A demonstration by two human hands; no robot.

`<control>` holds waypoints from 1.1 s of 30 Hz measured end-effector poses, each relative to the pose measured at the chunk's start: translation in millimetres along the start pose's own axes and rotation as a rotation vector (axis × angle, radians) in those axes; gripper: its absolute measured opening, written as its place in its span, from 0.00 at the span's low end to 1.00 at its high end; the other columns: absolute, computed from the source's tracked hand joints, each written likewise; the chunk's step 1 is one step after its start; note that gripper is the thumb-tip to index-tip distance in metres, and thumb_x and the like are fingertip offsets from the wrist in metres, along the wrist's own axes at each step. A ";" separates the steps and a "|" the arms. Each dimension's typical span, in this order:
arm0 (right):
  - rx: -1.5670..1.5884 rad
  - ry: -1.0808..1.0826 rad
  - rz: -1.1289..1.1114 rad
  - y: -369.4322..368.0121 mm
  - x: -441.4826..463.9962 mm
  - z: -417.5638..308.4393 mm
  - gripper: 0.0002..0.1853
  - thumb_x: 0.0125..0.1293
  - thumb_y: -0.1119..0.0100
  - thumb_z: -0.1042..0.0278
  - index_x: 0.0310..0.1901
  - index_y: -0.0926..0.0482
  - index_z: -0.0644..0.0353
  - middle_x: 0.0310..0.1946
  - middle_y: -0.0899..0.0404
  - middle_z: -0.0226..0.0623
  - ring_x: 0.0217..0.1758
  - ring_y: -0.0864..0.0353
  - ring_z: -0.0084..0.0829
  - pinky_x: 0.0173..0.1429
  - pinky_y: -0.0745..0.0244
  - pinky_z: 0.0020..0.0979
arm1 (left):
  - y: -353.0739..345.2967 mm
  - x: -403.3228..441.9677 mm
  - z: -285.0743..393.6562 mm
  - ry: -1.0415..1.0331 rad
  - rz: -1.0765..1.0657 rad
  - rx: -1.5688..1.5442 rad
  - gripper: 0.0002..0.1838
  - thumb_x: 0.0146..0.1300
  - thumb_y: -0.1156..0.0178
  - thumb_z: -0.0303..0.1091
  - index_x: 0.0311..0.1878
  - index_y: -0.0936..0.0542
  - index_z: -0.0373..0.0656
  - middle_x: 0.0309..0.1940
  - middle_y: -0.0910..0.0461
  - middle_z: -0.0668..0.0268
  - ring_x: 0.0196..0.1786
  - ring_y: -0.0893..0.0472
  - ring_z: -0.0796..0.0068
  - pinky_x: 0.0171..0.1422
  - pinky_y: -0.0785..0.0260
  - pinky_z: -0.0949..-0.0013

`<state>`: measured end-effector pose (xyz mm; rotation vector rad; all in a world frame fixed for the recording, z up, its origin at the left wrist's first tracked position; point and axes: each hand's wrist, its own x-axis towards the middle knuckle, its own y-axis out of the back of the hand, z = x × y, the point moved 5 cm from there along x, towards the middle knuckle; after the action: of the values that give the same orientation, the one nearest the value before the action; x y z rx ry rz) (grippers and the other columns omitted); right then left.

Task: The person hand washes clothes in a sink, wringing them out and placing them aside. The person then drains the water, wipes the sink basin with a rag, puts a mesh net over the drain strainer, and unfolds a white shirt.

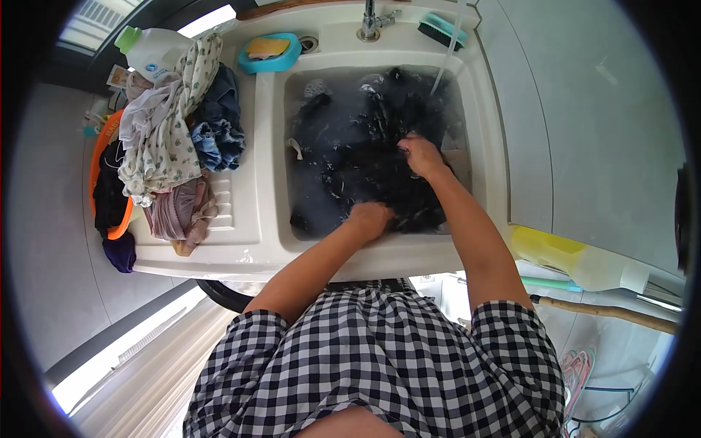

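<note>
Just past the checked shirt (380,350), inside the near rim of a white sink (272,157): left grip (370,219) dipped into cloudy water (310,204), fingertips under the surface, impossible to tell whether apart or together. Around and beyond, across most of the basin, a soaked mass of dark cloth (416,198), crumpled, breaking the surface in wet, shiny folds. Soft and limp by the look of it; probably easy to push about while afloat, heavy once lifted and streaming, likely slippery, hardly fragile, though liable to stretch if hauled by one thin edge. Best taken by a thick bunched fold, with both grips, and squeezed before any lift. Farther in, toward the right wall, right grip (422,155) at the same cloth, fingers curled inward, perhaps around a fold, too dark there to tell for certain. Off to the left, on the drainboard (244,219), a heap of clothes (164,142), patterned, pink and denim. Along the back, a blue soap dish (274,66), a faucet (369,29) and a teal-backed brush (436,31).
</note>
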<state>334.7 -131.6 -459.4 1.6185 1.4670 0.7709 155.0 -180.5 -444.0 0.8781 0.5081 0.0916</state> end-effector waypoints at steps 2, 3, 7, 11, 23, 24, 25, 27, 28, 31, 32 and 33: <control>-0.124 -0.153 -0.154 -13.7 3.3 15.3 0.12 0.53 0.39 0.73 0.41 0.19 0.60 0.36 0.21 0.43 0.44 0.21 0.42 0.48 0.28 0.38 | 12.2 -6.1 -9.9 0.076 -0.133 -0.073 0.17 0.57 0.44 0.36 0.50 0.21 0.44 0.41 0.19 0.56 0.47 0.21 0.53 0.51 0.29 0.58; 0.036 -0.150 -0.157 -11.5 5.4 19.8 0.13 0.54 0.39 0.72 0.42 0.19 0.60 0.36 0.20 0.42 0.43 0.21 0.38 0.48 0.28 0.36 | 24.7 -16.4 -12.8 0.120 -0.198 -0.109 0.17 0.58 0.44 0.36 0.50 0.21 0.44 0.41 0.19 0.56 0.48 0.21 0.53 0.51 0.29 0.59; 0.806 -0.234 -0.053 41.1 12.9 12.8 0.16 0.57 0.37 0.67 0.47 0.20 0.62 0.28 0.20 0.29 0.35 0.22 0.23 0.41 0.29 0.26 | 81.4 -70.0 -20.2 0.139 0.025 -0.557 0.16 0.62 0.45 0.39 0.48 0.22 0.38 0.36 0.20 0.57 0.39 0.21 0.62 0.44 0.30 0.64; 1.056 -0.340 0.154 161.2 -1.0 -64.8 0.14 0.63 0.40 0.65 0.45 0.21 0.67 0.34 0.21 0.26 0.36 0.27 0.15 0.41 0.32 0.20 | 131.9 -119.1 1.8 0.199 0.230 -0.729 0.15 0.66 0.45 0.39 0.46 0.23 0.36 0.32 0.23 0.60 0.33 0.25 0.73 0.40 0.32 0.70; 1.539 0.112 0.528 268.5 -24.4 -115.6 0.14 0.67 0.45 0.70 0.50 0.24 0.69 0.42 0.20 0.35 0.44 0.21 0.22 0.52 0.28 0.25 | 166.7 -155.6 -32.5 0.225 0.735 -1.256 0.12 0.71 0.51 0.37 0.39 0.23 0.40 0.30 0.26 0.78 0.33 0.33 0.90 0.42 0.41 0.83; 1.525 0.092 0.552 267.4 -26.5 -113.8 0.14 0.67 0.45 0.70 0.50 0.24 0.69 0.41 0.20 0.35 0.44 0.22 0.22 0.52 0.28 0.25 | 163.9 -154.9 -38.4 0.231 0.763 -1.311 0.12 0.71 0.51 0.37 0.40 0.22 0.40 0.30 0.26 0.78 0.33 0.33 0.90 0.41 0.40 0.83; 1.471 0.060 0.533 262.4 -25.6 -112.5 0.14 0.67 0.45 0.70 0.50 0.24 0.69 0.41 0.20 0.34 0.44 0.22 0.21 0.52 0.28 0.24 | 162.6 -153.9 -43.0 0.239 0.793 -1.365 0.12 0.71 0.51 0.37 0.40 0.22 0.40 0.29 0.26 0.78 0.33 0.32 0.91 0.40 0.40 0.83; 1.359 0.005 0.501 249.5 -17.4 -109.0 0.15 0.67 0.44 0.69 0.51 0.24 0.69 0.41 0.20 0.34 0.44 0.22 0.21 0.53 0.29 0.23 | 157.1 -153.6 -56.1 0.282 0.783 -1.404 0.13 0.71 0.51 0.39 0.41 0.22 0.41 0.29 0.24 0.77 0.33 0.29 0.90 0.38 0.37 0.82; 1.280 -0.020 0.505 238.2 -11.5 -106.5 0.15 0.66 0.43 0.67 0.50 0.24 0.69 0.40 0.20 0.33 0.43 0.22 0.20 0.50 0.28 0.24 | 152.5 -152.6 -63.0 0.337 0.746 -1.345 0.13 0.70 0.50 0.40 0.42 0.22 0.40 0.29 0.24 0.77 0.32 0.29 0.89 0.38 0.37 0.81; 0.796 -0.195 0.383 178.3 7.7 -78.8 0.17 0.62 0.37 0.62 0.46 0.21 0.67 0.35 0.19 0.32 0.36 0.23 0.20 0.41 0.28 0.27 | 142.9 -147.1 -75.5 0.495 0.618 -1.089 0.15 0.69 0.48 0.42 0.45 0.23 0.39 0.31 0.22 0.74 0.33 0.28 0.87 0.38 0.36 0.80; 0.681 -0.126 0.353 153.3 14.0 -71.9 0.16 0.60 0.36 0.61 0.44 0.21 0.65 0.33 0.20 0.35 0.34 0.22 0.24 0.39 0.28 0.29 | 140.2 -145.6 -77.7 0.549 0.563 -0.959 0.16 0.69 0.48 0.42 0.47 0.23 0.39 0.34 0.22 0.72 0.34 0.26 0.86 0.38 0.35 0.79; 0.568 -0.059 0.322 123.6 18.7 -64.7 0.16 0.58 0.35 0.61 0.42 0.21 0.64 0.31 0.21 0.38 0.32 0.22 0.28 0.37 0.28 0.31 | 138.1 -144.2 -78.6 0.600 0.505 -0.828 0.16 0.68 0.47 0.43 0.49 0.23 0.40 0.37 0.21 0.70 0.36 0.25 0.85 0.39 0.34 0.78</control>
<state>343.5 -103.5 -321.8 2.3250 1.4818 0.4877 9.7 -76.3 -325.3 0.1225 0.7133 0.9802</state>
